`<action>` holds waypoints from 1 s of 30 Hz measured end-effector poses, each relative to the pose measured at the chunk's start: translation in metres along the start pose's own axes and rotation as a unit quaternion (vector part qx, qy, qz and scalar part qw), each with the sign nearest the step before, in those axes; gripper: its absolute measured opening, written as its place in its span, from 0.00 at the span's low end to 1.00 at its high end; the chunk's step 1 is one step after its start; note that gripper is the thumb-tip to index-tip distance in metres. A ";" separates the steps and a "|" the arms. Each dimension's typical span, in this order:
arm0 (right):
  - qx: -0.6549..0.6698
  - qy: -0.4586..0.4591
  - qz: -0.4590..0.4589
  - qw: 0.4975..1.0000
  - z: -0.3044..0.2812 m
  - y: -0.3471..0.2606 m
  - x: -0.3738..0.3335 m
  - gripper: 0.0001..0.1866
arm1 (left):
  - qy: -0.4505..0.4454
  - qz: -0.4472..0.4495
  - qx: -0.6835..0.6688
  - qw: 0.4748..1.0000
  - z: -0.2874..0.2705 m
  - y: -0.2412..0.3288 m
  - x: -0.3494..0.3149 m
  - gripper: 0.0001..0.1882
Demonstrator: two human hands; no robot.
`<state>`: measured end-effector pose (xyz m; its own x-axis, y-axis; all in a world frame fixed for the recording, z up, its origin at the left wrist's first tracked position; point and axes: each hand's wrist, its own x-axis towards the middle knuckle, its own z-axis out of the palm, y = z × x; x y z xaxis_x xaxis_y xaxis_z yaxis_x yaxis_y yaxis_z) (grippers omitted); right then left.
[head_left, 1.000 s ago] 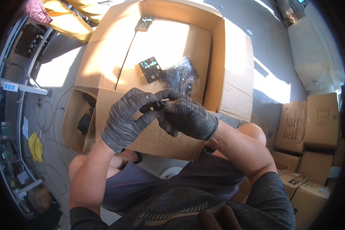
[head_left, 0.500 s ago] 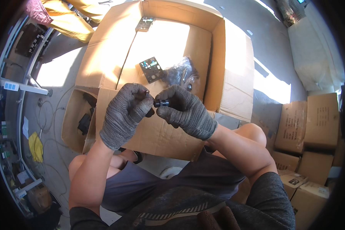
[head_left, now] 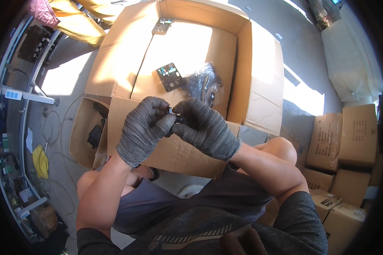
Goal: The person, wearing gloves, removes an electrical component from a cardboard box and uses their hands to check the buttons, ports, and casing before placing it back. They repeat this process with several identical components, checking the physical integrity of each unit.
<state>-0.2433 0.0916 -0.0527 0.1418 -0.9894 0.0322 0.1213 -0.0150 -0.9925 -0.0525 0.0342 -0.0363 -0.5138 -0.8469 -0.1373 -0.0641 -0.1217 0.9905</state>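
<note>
Both hands wear grey knitted gloves and meet above the near flap of a large open cardboard box (head_left: 174, 159). My right hand (head_left: 206, 129) pinches a small black cylindrical fitting (head_left: 179, 119) between thumb and fingers. Close against it, my left hand (head_left: 142, 131) is closed on a small dark part with a shiny edge (head_left: 170, 110), mostly hidden by the fingertips. Beyond the hands, a black panel with small pale and green marks (head_left: 169, 77) lies in the box. To its right is a clear plastic bag (head_left: 204, 83) with dark pieces inside.
A second black panel (head_left: 162, 26) lies at the box's far left. Beside the box stands a smaller carton (head_left: 81, 136) with black parts. Stacked cartons (head_left: 323, 142) are at the right, a metal rack (head_left: 30, 97) at the left. A yellow cloth (head_left: 40, 161) lies on the floor.
My hands have come closer together, and the black fitting now meets or nearly meets the part in my left hand. My fingers cover more of both pieces.
</note>
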 end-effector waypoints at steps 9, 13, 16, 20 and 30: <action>0.083 -0.038 0.043 0.995 -0.019 -0.003 -0.002 0.15 | 0.045 -0.043 -0.052 0.997 -0.004 0.005 0.004 0.09; 0.016 -0.011 0.052 0.998 -0.014 -0.013 0.000 0.16 | 0.045 -0.033 -0.043 0.998 -0.005 0.005 0.004 0.09; -0.028 -0.001 -0.001 1.000 -0.016 -0.010 0.001 0.19 | 0.047 -0.028 -0.050 0.997 -0.004 0.002 0.005 0.10; -0.207 -0.030 -0.054 0.976 -0.021 -0.017 0.005 0.21 | 0.038 -0.027 -0.032 0.998 -0.002 -0.001 0.005 0.12; -0.167 -0.026 -0.053 0.984 -0.022 -0.016 0.000 0.17 | 0.017 -0.021 -0.049 0.998 0.002 -0.003 0.004 0.12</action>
<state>-0.2667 0.0885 -0.0392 0.1978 -0.9709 0.1353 -0.1907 -0.1735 -0.9662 -0.0558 0.0321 -0.0397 -0.4826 -0.8571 -0.1799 0.0010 -0.2060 0.9786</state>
